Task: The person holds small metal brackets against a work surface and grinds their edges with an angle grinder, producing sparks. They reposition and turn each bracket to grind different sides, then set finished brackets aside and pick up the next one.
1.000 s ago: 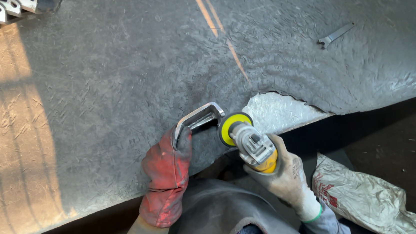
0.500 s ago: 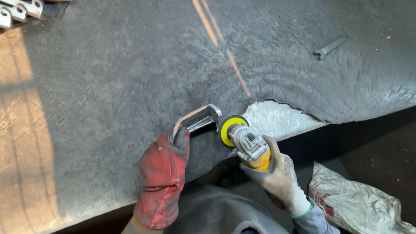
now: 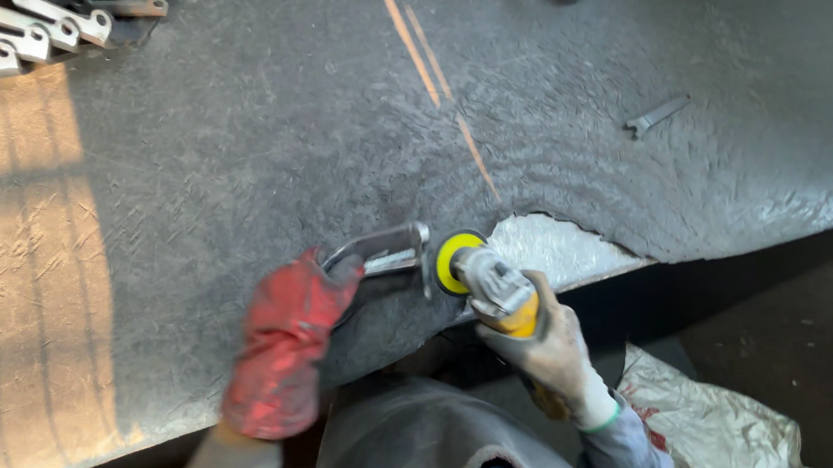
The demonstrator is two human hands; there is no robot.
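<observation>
Two hands, bracket [image 3: 383, 255] left [image 3: 281, 348], grinder [image 3: 481, 279] right [image 3: 545, 351]

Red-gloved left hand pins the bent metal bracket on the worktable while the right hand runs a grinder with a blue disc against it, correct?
Not quite: the head view shows the disc is yellow. Otherwise right: left hand pins the bracket, right hand holds the grinder.

The worktop [image 3: 229, 160] is covered in rough, matt, scarred dark sheet, worn through to pale metal at the torn edge. The bracket [image 3: 383, 252] is bare, dull-grey metal. A coarse red cloth glove is worn on the left hand [image 3: 286, 346], a soiled grey one on the right hand [image 3: 547, 353]. The grinder [image 3: 486, 283] carries a yellow plastic disc. The bag [image 3: 704, 420] is crinkled plastic.
</observation>
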